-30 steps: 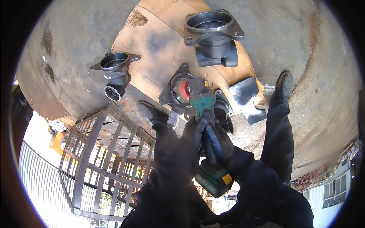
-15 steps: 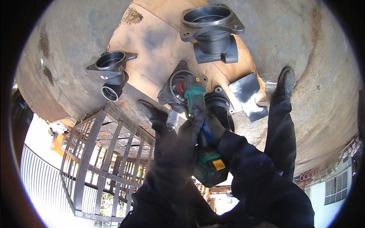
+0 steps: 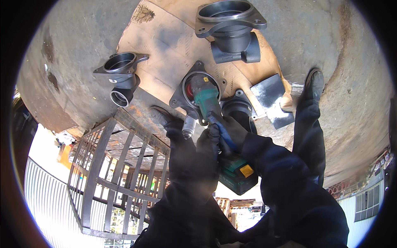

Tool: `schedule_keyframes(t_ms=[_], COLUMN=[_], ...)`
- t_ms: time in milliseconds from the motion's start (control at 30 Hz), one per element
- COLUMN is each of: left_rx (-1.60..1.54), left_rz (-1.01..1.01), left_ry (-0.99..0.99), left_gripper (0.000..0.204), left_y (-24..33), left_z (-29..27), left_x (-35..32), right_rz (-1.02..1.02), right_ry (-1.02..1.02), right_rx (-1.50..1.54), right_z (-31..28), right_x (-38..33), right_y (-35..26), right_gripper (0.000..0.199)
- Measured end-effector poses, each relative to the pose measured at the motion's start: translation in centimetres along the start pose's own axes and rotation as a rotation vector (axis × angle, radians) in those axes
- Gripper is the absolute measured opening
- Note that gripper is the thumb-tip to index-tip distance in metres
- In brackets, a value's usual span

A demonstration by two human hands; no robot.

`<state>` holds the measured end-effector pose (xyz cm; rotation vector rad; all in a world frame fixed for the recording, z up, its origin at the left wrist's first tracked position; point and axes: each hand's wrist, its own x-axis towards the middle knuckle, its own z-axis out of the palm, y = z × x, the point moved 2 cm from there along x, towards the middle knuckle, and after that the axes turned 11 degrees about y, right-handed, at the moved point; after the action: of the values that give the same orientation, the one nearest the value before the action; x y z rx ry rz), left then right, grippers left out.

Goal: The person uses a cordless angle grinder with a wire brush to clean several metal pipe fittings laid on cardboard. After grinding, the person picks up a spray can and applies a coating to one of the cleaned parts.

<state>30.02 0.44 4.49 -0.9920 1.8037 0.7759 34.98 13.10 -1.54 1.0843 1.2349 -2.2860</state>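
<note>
Both my gloved hands are closed around the body of a green and black cordless angle grinder (image 3: 208,99), with its battery end toward me. My right hand (image 3: 231,130) wraps the handle from the right, over a blue strip. Close against the handle's left side is my left hand (image 3: 208,139), its fingers partly hidden. The grinder's head, with a red part on its left, sits inside the round opening of a flanged metal casting (image 3: 177,101). A silver cylinder (image 3: 189,126) lies beside that casting. Right of it rests another dark casting (image 3: 241,108).
Flanged pipe castings stand at the far right (image 3: 231,31) and left (image 3: 119,73). A cardboard sheet (image 3: 159,53) covers part of the concrete floor. A black-and-white flat piece (image 3: 271,101) lies near my right shoe (image 3: 315,84). A slatted metal frame (image 3: 118,186) stands at left.
The grinder's head has moved slightly left and farther into the casting's opening. Its battery end has swung right and away from me, and my hands have shifted with it.
</note>
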Motion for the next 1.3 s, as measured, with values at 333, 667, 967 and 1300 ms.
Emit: schedule_keyframes(t_ms=[333,667,967,1300], left_rx=[0.091,-0.108,-0.109,-0.35], left_rz=[0.12,0.259,-0.02,0.025], left_ry=[-0.053,-0.125,-0.101,-0.325], left_gripper=[0.047,0.048,0.041,0.046], left_y=[-5.1,-7.9,-2.9,-6.9], left_z=[1.2,-1.1,2.0,2.9], left_x=[-1.7,4.8,-5.7,-7.5], right_rz=[0.277,0.524,0.536,0.609], right_ry=[0.052,0.014,0.156,0.393], right_rx=[0.222,0.381,0.51,0.661], right_z=[-1.4,-0.2,-1.8,-2.5], right_x=[-3.9,-0.2,-5.9,-13.0], right_y=[0.4,-1.0,-0.6,-3.3], right_gripper=[0.033,0.041,0.037,0.045])
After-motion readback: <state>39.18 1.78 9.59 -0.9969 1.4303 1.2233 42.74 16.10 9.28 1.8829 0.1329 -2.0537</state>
